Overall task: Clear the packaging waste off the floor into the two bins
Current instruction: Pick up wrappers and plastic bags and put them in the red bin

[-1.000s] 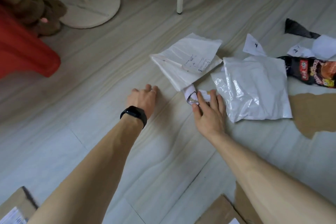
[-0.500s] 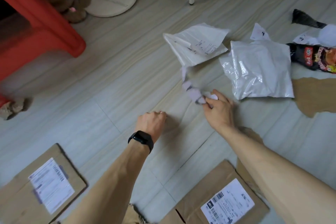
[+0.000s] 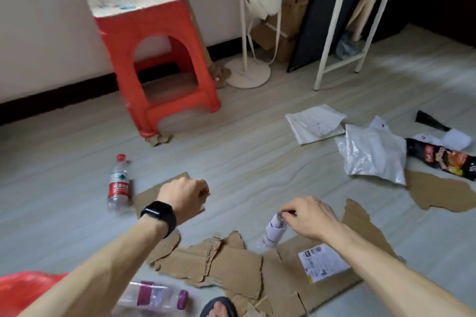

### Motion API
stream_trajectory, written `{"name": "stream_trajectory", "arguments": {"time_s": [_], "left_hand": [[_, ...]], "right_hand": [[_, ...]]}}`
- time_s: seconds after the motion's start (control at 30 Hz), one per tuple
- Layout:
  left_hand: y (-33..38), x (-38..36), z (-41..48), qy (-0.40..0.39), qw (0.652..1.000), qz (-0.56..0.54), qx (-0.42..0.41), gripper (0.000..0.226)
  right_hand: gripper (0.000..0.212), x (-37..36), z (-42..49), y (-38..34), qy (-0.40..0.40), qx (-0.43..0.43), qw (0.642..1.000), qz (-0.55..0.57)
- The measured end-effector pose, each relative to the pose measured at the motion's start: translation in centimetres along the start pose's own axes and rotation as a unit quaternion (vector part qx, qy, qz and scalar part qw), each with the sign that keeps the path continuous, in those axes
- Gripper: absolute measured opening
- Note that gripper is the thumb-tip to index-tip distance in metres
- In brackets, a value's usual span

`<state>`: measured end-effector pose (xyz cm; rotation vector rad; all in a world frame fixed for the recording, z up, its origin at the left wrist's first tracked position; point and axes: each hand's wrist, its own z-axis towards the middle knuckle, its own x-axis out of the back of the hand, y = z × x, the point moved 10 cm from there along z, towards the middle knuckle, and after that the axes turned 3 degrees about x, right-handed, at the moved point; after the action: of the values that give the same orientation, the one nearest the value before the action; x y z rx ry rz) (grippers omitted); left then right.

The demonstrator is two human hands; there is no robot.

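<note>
1. Red plastic (image 3: pixel 23 288) at the lower left edge is cut off; we cannot tell what it is.
2. A clear bottle (image 3: pixel 154 296) beside it is blurred.
3. Our left hand (image 3: pixel 184 194) curls its fingers under, out of view; we see nothing in them.
4. Our right hand (image 3: pixel 309 216) pinches the top of a crumpled white strip (image 3: pixel 275 231), which hangs over the torn cardboard (image 3: pixel 231 265).
5. Half a second ago that strip trailed just below the white mailer (image 3: pixel 316 123); now it is well apart from it.
</note>
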<state>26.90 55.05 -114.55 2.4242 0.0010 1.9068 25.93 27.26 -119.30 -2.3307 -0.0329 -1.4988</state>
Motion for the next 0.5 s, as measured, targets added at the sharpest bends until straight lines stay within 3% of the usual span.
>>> {"name": "stream_trajectory", "arguments": {"time_s": [0.27,0.5], "left_hand": [[-16.1,10.4,-18.9,0.135,0.968,-0.094,0.188,0.015],[-25.6,10.2,-32.3,0.161,0.929,-0.152,0.298,0.012]], "right_hand": [[0.018,11.4,-6.4,-20.4,0.054,0.157,0.985,-0.035],[0.019,13.1,-11.4,-38.3,0.056,0.268,0.960,0.056]]}}
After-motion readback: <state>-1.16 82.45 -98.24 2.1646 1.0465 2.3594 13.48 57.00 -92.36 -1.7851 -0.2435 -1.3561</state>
